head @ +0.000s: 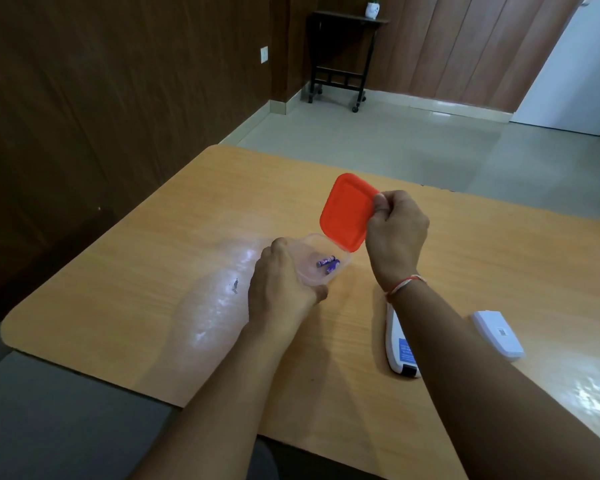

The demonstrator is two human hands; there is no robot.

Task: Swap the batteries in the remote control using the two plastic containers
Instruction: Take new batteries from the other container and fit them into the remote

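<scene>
Soft, even indoor light. Pale glare patches lie on the table (194, 216) near its left edge and at its near right corner. Wall at left is dim. Wide-angle bending at frame edges; slight overall softness.

— Where does the view look from?

— From the person's head, forward and down, close over the near edge of the table (125, 258).

— Which way does it face?

— Toward the table's far left corner, then the floor and wood-panelled wall (118, 81) beyond. Both forearms enter from the bottom edge.

— How near?

— Near enough that the hands sit mid-frame. Straight lines bow toward the borders.

— Any second view?

— None; just this one.
</scene>
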